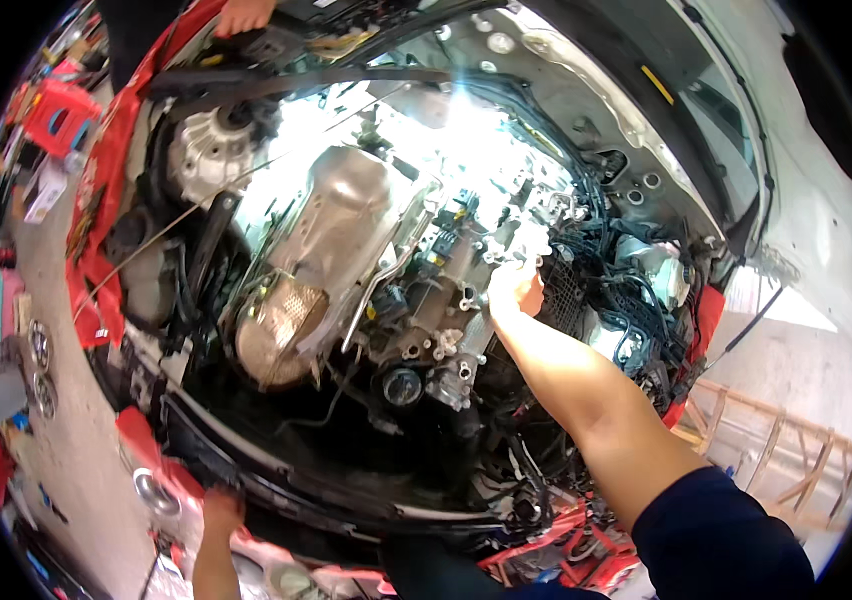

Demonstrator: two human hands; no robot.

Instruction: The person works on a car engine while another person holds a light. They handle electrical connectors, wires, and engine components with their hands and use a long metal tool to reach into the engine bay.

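My right hand (518, 288) reaches into the engine bay at the upper right of the engine, fingers curled at a silver metal fitting (538, 240); what lies inside them is hidden. Left of it are a black connector with cables (441, 245), a thin metal pipe (366, 300) and a large metal heat shield (341, 195). My left hand (223, 508) is low on the left at the black front crossmember (276, 480) beside red bodywork; its fingers are dark and hard to make out.
Another person's hand (244, 12) rests at the top left fender. The raised hood (826, 200) is at the right, above a wooden frame (776, 440). A thin rod (161, 240) crosses the bay. Left on the floor (76, 440) lie a red stool (56, 120) and assorted items.
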